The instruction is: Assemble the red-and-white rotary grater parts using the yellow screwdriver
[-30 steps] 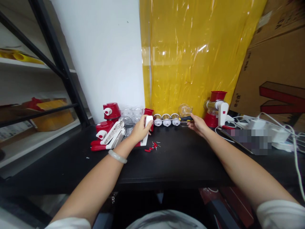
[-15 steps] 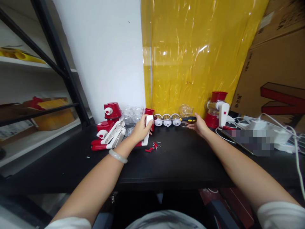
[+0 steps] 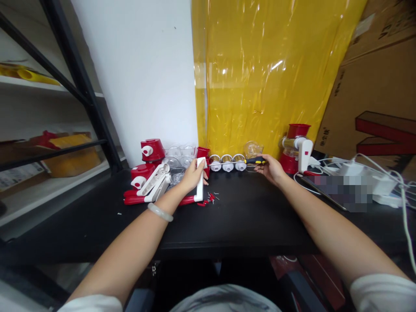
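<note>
My left hand [image 3: 192, 177] is closed around a white crank handle [image 3: 199, 190] whose red grip lies low on its left. A red housing [image 3: 203, 152] stands just behind that hand. Level across the table, a screwdriver [image 3: 255, 160] with a black and yellow handle is held by my right hand [image 3: 270, 169]. Its long thin shaft runs left to the top of the crank handle; whether the tip touches a screw is too small to tell. Behind the shaft stand three metal grater drums [image 3: 227, 163]. Loose screws and small red parts [image 3: 210, 199] lie below the crank.
More red housings [image 3: 152, 150], white crank handles [image 3: 159, 182] and clear cups [image 3: 180, 154] crowd the left. On the right stand an assembled red and white rotary grater [image 3: 297, 149], a dark tablet [image 3: 331, 190] and white cables [image 3: 373, 162]. A cardboard box [image 3: 373, 86] leans behind.
The crank handle in my left hand has shifted slightly left and stands a bit more upright. The screwdriver and my right hand have moved slightly left.
</note>
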Tool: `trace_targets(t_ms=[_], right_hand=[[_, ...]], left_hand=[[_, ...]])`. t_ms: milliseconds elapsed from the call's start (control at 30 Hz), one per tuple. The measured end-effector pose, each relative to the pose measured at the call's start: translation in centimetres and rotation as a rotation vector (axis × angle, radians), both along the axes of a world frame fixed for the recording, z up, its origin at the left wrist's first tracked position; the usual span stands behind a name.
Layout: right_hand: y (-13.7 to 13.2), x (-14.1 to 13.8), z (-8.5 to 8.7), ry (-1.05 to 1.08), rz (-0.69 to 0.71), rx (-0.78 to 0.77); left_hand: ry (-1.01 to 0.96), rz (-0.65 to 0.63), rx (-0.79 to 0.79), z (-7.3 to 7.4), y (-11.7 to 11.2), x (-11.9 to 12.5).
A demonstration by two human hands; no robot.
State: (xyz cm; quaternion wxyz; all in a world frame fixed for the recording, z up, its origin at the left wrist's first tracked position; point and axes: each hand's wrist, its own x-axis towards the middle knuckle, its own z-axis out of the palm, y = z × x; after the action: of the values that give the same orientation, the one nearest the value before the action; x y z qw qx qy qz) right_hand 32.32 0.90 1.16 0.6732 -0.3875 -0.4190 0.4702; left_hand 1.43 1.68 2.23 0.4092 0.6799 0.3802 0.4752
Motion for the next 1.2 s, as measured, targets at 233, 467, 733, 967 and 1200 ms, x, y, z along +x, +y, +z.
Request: trace_targets(t_ms=[233,467,733,967,1200], right_hand=[[-0.15,0.05,0.05,-0.012,0.005,-0.012],[-0.01,0.11,-0.03,-0.048,-0.005,-0.01],[-0.13,-0.18,-0.14,-0.051,-0.033,-0.061],[0.47,0.08,-0.66,-0.105,-0.1,-0.082],[-0.16,-0.41,0.22,-0.047,-0.011,-0.067]], left_hand=[[0.066,0.036,0.079,0.06,-0.15,-0.14],[0.144,0.062,0.188,0.05,-0.25,-0.41],[0.252,0.103,0.37,0.34,-0.68,-0.98],[0.196,0.069,0.343,0.4,-0.95,-0.95],[0.038,0.011,0.138,0.11,-0.14,-0.5]])
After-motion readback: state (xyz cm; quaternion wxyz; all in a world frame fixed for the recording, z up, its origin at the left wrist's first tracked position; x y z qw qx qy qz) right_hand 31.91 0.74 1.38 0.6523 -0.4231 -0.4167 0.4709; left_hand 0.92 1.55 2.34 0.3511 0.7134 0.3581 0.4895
